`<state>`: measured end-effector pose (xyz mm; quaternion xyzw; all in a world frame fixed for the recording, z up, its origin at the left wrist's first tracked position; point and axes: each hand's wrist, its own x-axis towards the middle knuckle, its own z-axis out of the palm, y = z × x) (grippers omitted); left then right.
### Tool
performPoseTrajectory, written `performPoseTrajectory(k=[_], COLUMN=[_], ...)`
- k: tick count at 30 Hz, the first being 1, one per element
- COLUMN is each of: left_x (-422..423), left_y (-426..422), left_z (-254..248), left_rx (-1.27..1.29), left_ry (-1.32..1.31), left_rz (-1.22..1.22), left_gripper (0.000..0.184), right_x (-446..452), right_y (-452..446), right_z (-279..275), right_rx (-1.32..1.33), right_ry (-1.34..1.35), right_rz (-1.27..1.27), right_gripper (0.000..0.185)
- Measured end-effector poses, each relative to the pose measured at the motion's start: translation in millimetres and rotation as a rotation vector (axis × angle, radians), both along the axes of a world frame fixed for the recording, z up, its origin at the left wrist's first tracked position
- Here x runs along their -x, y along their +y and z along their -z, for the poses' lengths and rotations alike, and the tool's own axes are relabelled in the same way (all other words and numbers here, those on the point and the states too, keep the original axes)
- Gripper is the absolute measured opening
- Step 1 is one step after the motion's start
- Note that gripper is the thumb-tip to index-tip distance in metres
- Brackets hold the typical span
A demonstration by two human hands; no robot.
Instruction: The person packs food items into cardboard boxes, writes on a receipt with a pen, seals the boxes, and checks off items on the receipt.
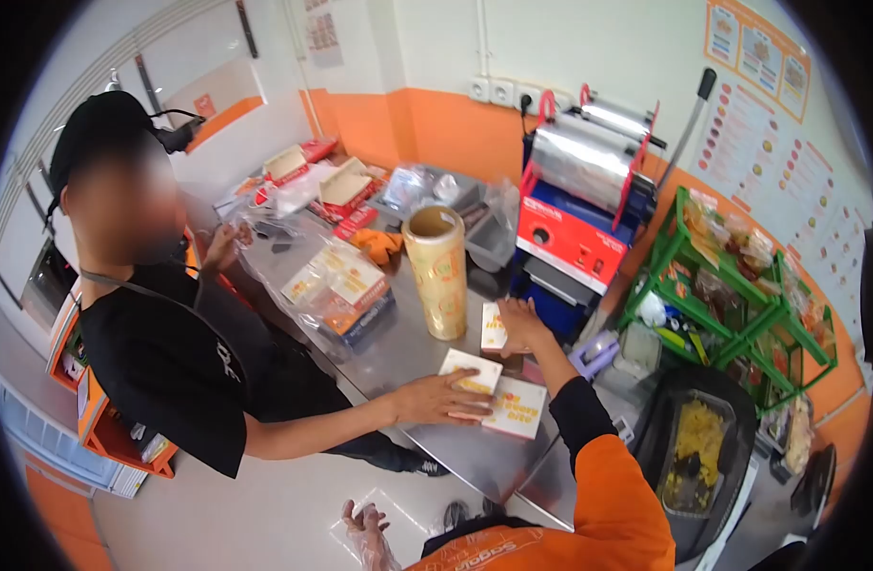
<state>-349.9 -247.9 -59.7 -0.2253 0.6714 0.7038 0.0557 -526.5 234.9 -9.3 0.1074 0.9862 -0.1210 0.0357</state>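
My right hand [523,326], below an orange sleeve with a black cuff, is closed on the edge of a small white printed box [493,330] at the table's right side. My left hand [365,529], in a clear plastic glove, hangs low over the floor, fingers apart, holding nothing. A co-worker's hand [438,398] lies on a second white box [469,364]. Partly beneath that box is a flat white box with printed lettering [518,410]. Just behind them stands a tall roll of plastic film [437,276].
A co-worker in black stands left of the steel table [398,366]. A plastic-wrapped stack of boxes [339,281] lies beside the roll. Behind are a red-and-blue sealing machine [575,238] and green baskets [713,285]; a tub of yellow food [698,452] sits at right.
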Motion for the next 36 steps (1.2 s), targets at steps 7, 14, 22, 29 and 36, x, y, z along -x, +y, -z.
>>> performPoseTrajectory(k=[7,14,22,29,36], left_x=[23,64,32,-132,-369], left_y=[-20,25,87,172,290], left_z=[24,-7,2,-54,-87], left_rx=[-0.017,-0.053,-0.024,-0.233,-0.216], left_ry=[0.0,0.199,0.171,0.337,0.269], left_rz=[0.162,0.502,0.541,0.641,1.072], left_gripper=[0.06,0.061,0.053,0.04,0.046], right_x=[-142,-157,-322,-653,-865], right_y=[-57,-111,-136,-113,11], right_z=[-67,6,-76,-120,42], right_rx=[-0.002,0.051,0.345,0.442,0.132], right_ry=[-0.042,0.025,0.536,0.924,0.566], right_rz=[0.129,0.263,0.295,0.945,1.455], right_gripper=[0.115,0.13,0.105,0.011,0.026])
